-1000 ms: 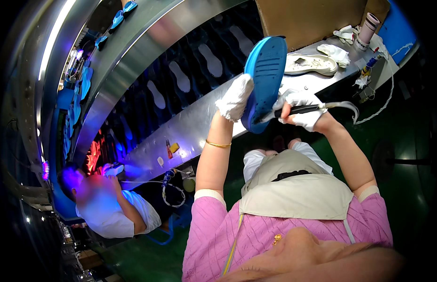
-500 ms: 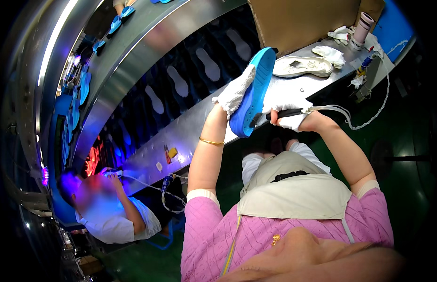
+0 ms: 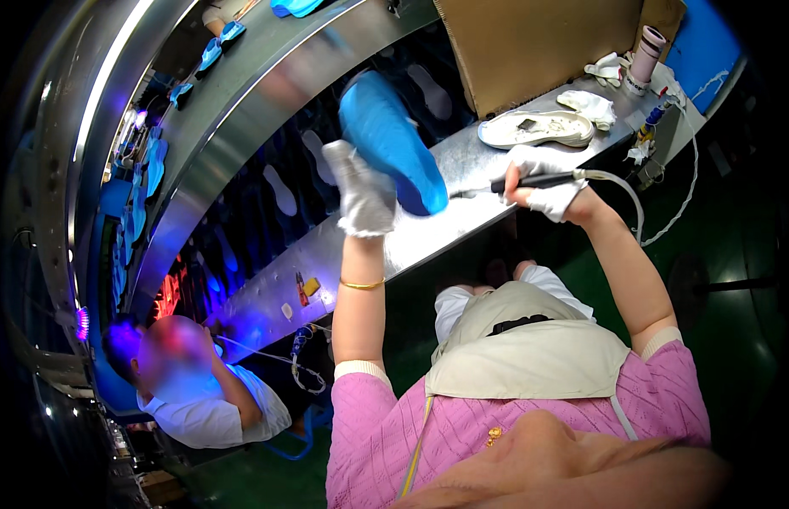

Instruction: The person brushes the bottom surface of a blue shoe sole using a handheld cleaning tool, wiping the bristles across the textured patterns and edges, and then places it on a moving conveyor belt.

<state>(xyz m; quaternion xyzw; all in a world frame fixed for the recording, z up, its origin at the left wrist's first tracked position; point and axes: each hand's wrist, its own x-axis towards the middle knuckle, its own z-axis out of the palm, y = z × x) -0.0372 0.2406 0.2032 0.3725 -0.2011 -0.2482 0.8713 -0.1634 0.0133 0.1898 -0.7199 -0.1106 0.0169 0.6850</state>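
Farther left than before, the blue shoe (image 3: 393, 136) tilts in your left hand's (image 3: 365, 193) gloved grasp; your right hand (image 3: 554, 200) clasps a black-handled tool (image 3: 547, 181).

The bare left forearm (image 3: 360, 318) reaches almost straight out from the body, its wrist nearly in line, and the left hand in a white fabric glove (image 3: 366, 202) is blurred, its grip partly hidden. The bare right forearm (image 3: 630, 284) slants inward, and the right hand in a white glove (image 3: 543, 191) points leftward, a bare fingertip (image 3: 512, 181) showing, fingers curled in a grip. The two hands are held well apart.
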